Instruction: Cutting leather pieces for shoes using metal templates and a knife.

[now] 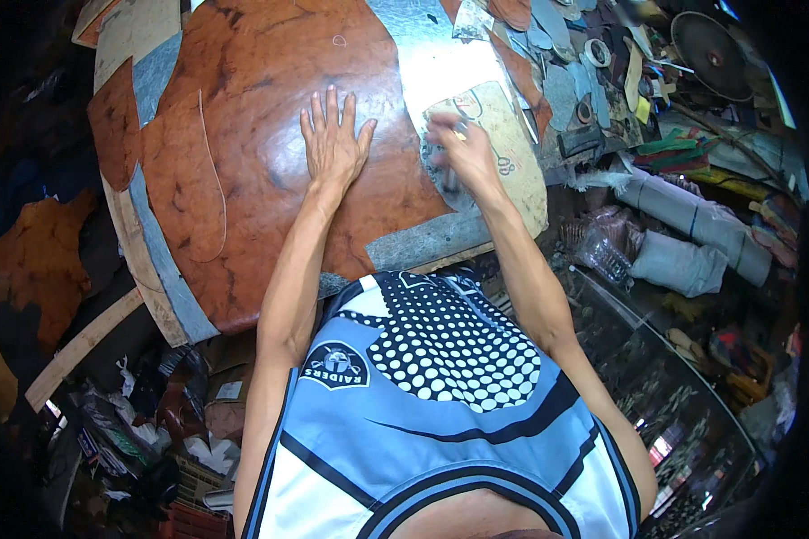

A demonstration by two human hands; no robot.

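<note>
A large sheet of glossy brown leather (pixel 270 180) with darker streaks covers most of the work table. My left hand (pixel 335 148) lies flat on it, fingers spread, holding nothing. Farther right, my right hand (pixel 466 157) hovers over or touches a pale tan board (pixel 523 171) with drawn marks and a grey worn patch beside it. Motion blurs its bent fingers, and a small pale yellow spot shows among them; whether they hold something is unclear. A curved, narrow brown leather piece (pixel 208 180) rests on the left of the sheet.
Grey strips (pixel 427 238) show along the table's near edge. Leather scraps (pixel 562 94) and a tape roll (pixel 596 52) crowd the far right. Wrapped rolls (pixel 692 216) lie right of the table. A wooden strip (pixel 85 346) juts out left, above piled bags and clutter (pixel 135 431).
</note>
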